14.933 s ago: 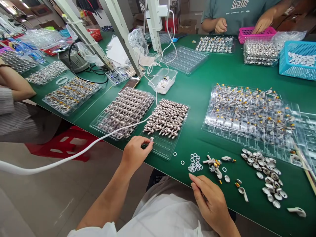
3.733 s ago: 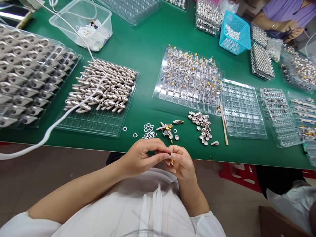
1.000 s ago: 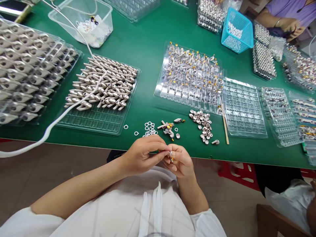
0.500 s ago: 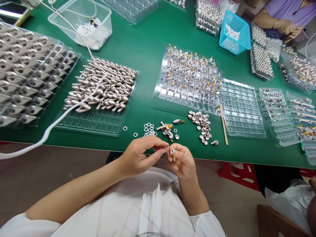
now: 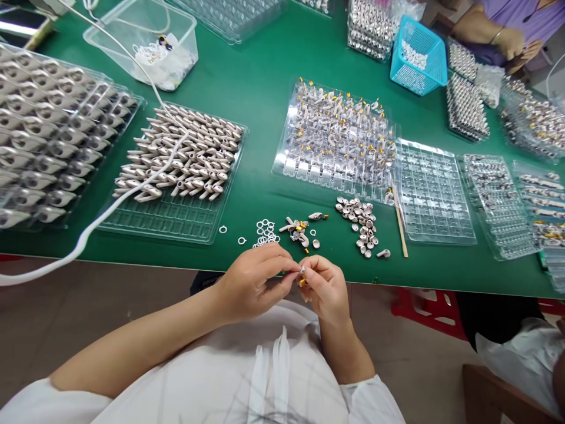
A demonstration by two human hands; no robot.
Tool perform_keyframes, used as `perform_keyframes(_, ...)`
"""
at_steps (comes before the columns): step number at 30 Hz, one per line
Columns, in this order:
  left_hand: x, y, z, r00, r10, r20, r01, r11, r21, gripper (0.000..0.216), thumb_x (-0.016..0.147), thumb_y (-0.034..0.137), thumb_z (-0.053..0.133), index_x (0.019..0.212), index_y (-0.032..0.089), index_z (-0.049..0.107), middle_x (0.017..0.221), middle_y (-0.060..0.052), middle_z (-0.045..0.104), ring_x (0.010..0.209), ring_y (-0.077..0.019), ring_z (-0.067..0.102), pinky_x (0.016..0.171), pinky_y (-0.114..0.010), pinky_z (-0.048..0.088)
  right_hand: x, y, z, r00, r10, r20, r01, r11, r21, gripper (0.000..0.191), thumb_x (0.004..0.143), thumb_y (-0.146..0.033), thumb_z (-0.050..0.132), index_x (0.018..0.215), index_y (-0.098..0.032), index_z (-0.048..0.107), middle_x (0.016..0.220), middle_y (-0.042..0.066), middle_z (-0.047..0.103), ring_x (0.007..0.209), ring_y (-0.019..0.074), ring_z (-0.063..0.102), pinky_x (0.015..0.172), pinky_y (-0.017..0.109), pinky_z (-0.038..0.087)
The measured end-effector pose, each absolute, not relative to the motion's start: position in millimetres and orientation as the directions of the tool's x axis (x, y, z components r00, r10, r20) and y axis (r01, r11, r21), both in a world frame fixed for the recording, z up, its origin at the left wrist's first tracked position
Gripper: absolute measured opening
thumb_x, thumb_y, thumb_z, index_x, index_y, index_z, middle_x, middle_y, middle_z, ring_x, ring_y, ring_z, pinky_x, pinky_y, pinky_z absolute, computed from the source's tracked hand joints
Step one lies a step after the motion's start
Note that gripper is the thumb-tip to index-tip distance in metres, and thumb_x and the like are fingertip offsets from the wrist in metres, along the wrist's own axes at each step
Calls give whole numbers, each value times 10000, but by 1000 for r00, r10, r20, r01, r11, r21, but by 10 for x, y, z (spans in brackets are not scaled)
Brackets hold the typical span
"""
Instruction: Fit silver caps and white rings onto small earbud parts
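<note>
Just past the table's front edge, my right hand (image 5: 327, 290) pinches a small earbud part (image 5: 302, 282) with a gold-coloured tab. My left hand (image 5: 260, 278) is closed too, its thumb and fingertips meeting at the same part; the fingers cover most of it. On the table beyond lie several white rings (image 5: 266, 229) and a small heap of earbud pieces (image 5: 298, 231) with gold tabs. A single earbud stem piece (image 5: 318, 216) and a round cap (image 5: 315, 243) sit beside that heap. Farther right are many loose round caps (image 5: 364, 227).
Earbud shells (image 5: 194, 147) fill a clear tray at left, crossed by a white cable (image 5: 110, 206). A tray of tabbed pieces (image 5: 339, 138), a wooden stick (image 5: 401, 227), and a blue basket (image 5: 417, 79) are on the right. Another person's hands (image 5: 516, 53) work at the far right.
My left fingertips have come in against the earbud part in my right hand. My right hand has turned it slightly, and its fingers have closed nearer to the left ones.
</note>
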State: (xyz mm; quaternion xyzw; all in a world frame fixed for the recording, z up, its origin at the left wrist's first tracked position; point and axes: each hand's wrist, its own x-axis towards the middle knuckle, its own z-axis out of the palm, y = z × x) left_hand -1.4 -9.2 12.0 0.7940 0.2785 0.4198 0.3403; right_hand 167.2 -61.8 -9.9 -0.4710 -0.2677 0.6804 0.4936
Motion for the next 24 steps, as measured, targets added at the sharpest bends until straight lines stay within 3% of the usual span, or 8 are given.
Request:
perform_keyframes(9, -37, -87, 140, 530, 717, 453, 172, -614, 770, 119, 850, 43, 572, 904, 139, 616, 781, -64, 671, 691, -144, 594, 630, -263, 498, 1709, -655, -120, -102, 912, -396, -364, -405, -839, 234, 818, -383, 709, 774, -169, 626, 615, -14, 596, 457, 63, 448, 416, 184, 349)
perform_keyframes(16, -24, -80, 113, 512, 742, 433, 262, -615, 744, 110, 836, 52, 532, 822, 150, 580, 738, -37, 632, 678, -138, 577, 626, -253, 489, 1707, -606, -24, -258, 856, -447, -432, -516, -739, 319, 718, -431, 779, 707, -162, 609, 568, -20, 567, 413, 57, 409, 337, 171, 279)
perform_keyframes(24, -321, 251, -1, 414, 833, 367, 710, -548, 443, 121, 853, 102, 507, 825, 136, 619, 807, -71, 671, 769, -208, 638, 690, -318, 516, 1938, -654, 3, -181, 910, -374, -418, -415, -808, 242, 783, -367, 732, 727, -159, 621, 631, 0, 586, 417, 48, 414, 352, 172, 295)
